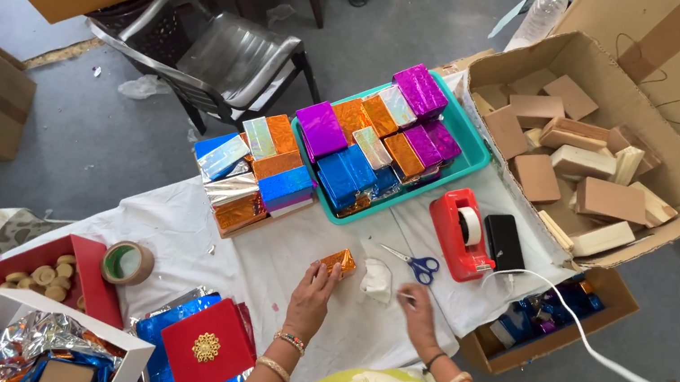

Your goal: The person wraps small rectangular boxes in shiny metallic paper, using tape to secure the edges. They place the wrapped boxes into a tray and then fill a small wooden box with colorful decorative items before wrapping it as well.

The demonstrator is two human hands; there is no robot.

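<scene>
Small orange foil-wrapped block (pixel 338 262) on white tablecloth

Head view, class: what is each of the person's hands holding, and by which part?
The left hand grips a small orange foil-wrapped block by its near end. The right hand pinches something small and pale; what it is cannot be told.

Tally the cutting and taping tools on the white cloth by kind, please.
Scissors: 1
Red tape dispenser: 1
Brown tape roll: 1
Total: 3
</scene>
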